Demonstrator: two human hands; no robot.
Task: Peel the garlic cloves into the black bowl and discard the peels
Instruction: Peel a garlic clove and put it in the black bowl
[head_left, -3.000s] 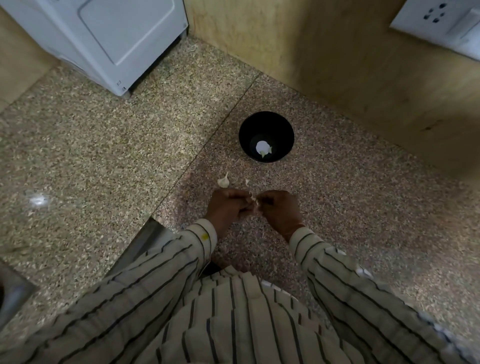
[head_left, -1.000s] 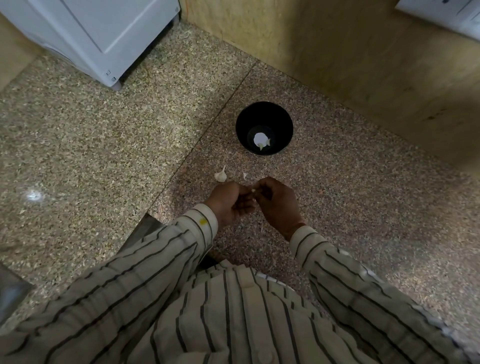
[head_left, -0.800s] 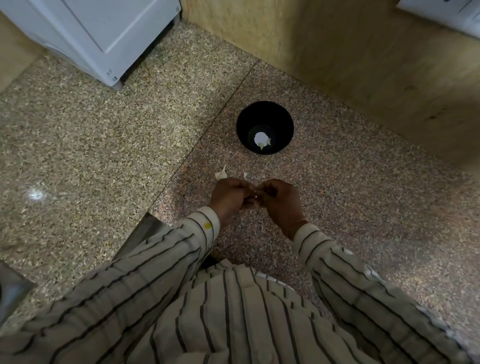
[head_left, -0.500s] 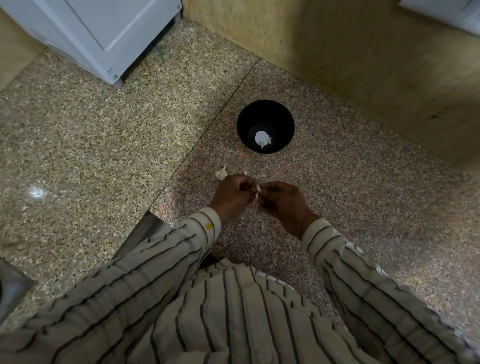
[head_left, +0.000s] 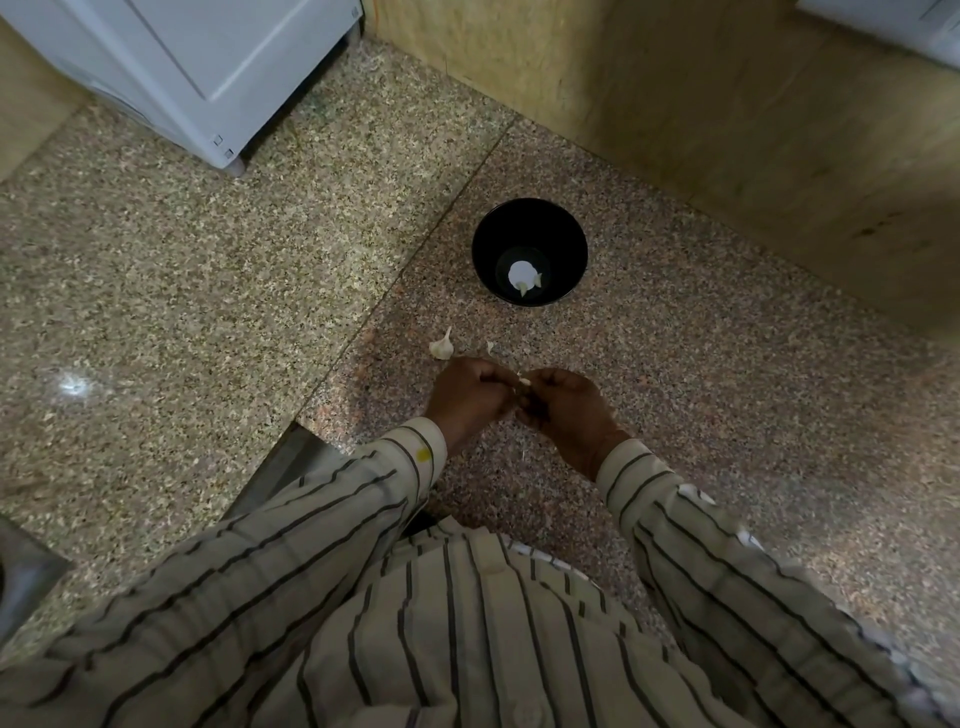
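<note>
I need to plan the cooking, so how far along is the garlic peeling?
Done: pale peeled garlic lies in the round black bowl. In hand: the left hand and right hand pinch a small whitish clove between them. Left: one unpeeled white clove lies on the speckled stone counter, and a peel scrap awaits discarding.

We see a polished speckled granite tabletop (head_left: 208, 291) with a glossy glint, a smooth glossy black bowl (head_left: 566, 244), papery white skin on the loose garlic clove (head_left: 442, 347), a soft striped cloth sleeve (head_left: 291, 525), a matt painted white appliance (head_left: 208, 57) and a dull, rough-grained wall panel (head_left: 675, 93).
</note>
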